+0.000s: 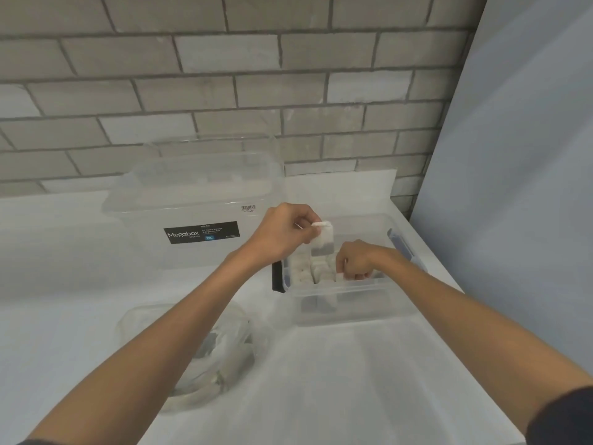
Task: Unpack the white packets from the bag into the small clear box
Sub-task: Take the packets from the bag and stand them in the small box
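The left hand (284,234) is pinching a white packet (323,240) near its top edge, holding it upright just above the small clear box (353,308). The right hand (356,260) is reaching down inside that box, fingers curled against the packed packets (303,271) standing in rows there. Whether it is actually gripping one, I cannot tell. The clear bag (199,348) is lying on the white table (353,380) under the left forearm, its contents blurred. Behind, a large Megabox storage box (199,216) is standing against the brick wall (224,75).
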